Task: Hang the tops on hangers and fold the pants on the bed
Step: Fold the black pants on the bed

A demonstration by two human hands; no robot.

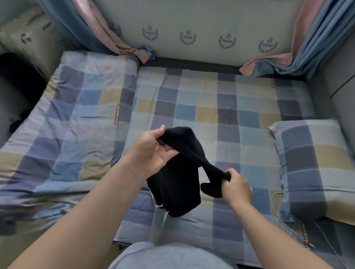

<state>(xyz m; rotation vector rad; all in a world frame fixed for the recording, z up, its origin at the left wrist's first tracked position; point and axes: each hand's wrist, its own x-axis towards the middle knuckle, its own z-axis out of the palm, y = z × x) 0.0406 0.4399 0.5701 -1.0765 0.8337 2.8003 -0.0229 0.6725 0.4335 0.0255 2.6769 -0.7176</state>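
Observation:
A black garment (178, 184) hangs bunched above the middle of the checked bed (197, 105), and a white drawstring dangles from its lower edge. My left hand (151, 151) grips its upper part, thumb on top and fingers curled under the cloth. My right hand (237, 187) pinches a twisted end of the same garment, pulled out to the right and lower. Whether it is a top or pants cannot be told from its bunched shape.
A folded checked quilt (62, 133) covers the bed's left half. A checked pillow (322, 167) lies at the right, with a thin cable (274, 201) beside it. More dark clothing (14, 73) sits at the far left by a beige pillow (31, 35). Curtains (92, 16) hang at both back corners.

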